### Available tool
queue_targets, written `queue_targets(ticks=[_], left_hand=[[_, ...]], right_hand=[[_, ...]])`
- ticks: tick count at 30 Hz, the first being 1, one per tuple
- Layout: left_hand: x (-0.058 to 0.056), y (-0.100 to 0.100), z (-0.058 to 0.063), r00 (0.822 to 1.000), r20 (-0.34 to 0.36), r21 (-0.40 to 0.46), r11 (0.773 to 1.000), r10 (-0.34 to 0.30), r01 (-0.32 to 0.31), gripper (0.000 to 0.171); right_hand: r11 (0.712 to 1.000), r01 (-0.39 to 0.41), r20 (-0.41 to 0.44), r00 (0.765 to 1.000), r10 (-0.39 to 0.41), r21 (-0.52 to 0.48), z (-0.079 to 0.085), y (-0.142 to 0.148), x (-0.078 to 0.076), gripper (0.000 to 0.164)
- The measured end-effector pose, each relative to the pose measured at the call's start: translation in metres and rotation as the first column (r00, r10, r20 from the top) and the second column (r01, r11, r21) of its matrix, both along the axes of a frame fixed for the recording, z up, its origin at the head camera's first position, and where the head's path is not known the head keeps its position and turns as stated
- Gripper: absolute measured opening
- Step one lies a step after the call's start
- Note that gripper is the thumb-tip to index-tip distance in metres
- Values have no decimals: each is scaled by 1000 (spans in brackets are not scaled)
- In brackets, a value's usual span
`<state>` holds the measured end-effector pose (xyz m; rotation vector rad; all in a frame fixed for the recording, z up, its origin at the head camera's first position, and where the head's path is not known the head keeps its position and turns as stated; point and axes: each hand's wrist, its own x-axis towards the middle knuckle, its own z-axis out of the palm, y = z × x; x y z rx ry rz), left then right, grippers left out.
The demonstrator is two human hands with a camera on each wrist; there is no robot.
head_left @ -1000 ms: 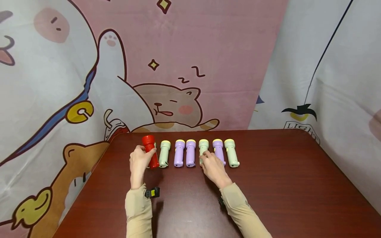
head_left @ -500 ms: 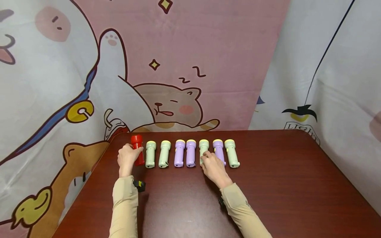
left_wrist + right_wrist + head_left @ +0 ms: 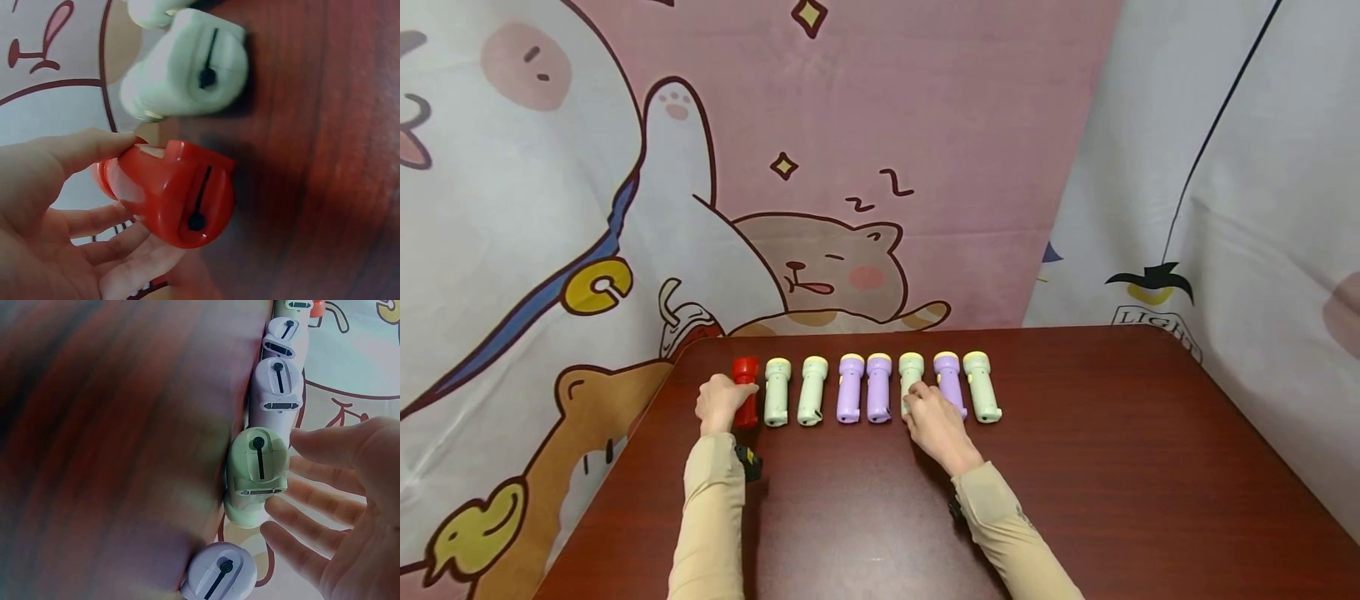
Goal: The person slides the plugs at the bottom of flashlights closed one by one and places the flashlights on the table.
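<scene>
A red flashlight (image 3: pixel 746 398) lies at the left end of a row of flashlights, its head toward the wall. My left hand (image 3: pixel 721 403) grips it, with the thumb on one side and the fingers (image 3: pixel 134 244) on the other in the left wrist view. Farther right, my right hand (image 3: pixel 936 421) rests at a pale green flashlight (image 3: pixel 912 371), partly covering it. In the right wrist view its fingers (image 3: pixel 306 525) are fairly straight beside that green flashlight (image 3: pixel 257 462). Whether they press on it is hard to tell.
Between the hands lie two pale green flashlights (image 3: pixel 811 396) and two purple ones (image 3: pixel 849 392). Right of the right hand are a purple flashlight (image 3: pixel 948 379) and a pale green one (image 3: pixel 981 387). The brown table (image 3: pixel 1112 458) meets a cartoon-printed cloth (image 3: pixel 985 167) behind.
My left hand has carried the red flashlight left, off the first green one, and brought it down into line at the row's left end. My right hand has stayed in place.
</scene>
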<state>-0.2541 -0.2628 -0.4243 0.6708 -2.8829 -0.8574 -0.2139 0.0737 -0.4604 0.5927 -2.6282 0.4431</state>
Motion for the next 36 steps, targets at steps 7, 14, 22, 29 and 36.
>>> queue_targets(ticks=[7, 14, 22, 29, 36], left_hand=[[-5, -6, -8, 999, 32, 9, 1000, 12, -13, 46], [-7, -9, -11, 998, 64, 3, 1000, 8, -9, 48], [-6, -12, -12, 997, 72, 20, 1000, -8, 6, 45], [-3, -10, -9, 998, 49, -2, 1000, -25, 25, 39], [1, 6, -4, 976, -211, -55, 996, 60, -73, 27]], right_hand=[[1000, 4, 3, 1000, -4, -3, -1, -2, 0, 12], [1000, -6, -12, 1000, 6, 3, -1, -3, 1, 13], [1000, 2, 18, 1000, -2, -2, 1, -5, 2, 13], [1000, 0, 6, 1000, 0, -10, 0, -6, 1, 13], [999, 10, 15, 1000, -10, -35, 2, -3, 1, 22]])
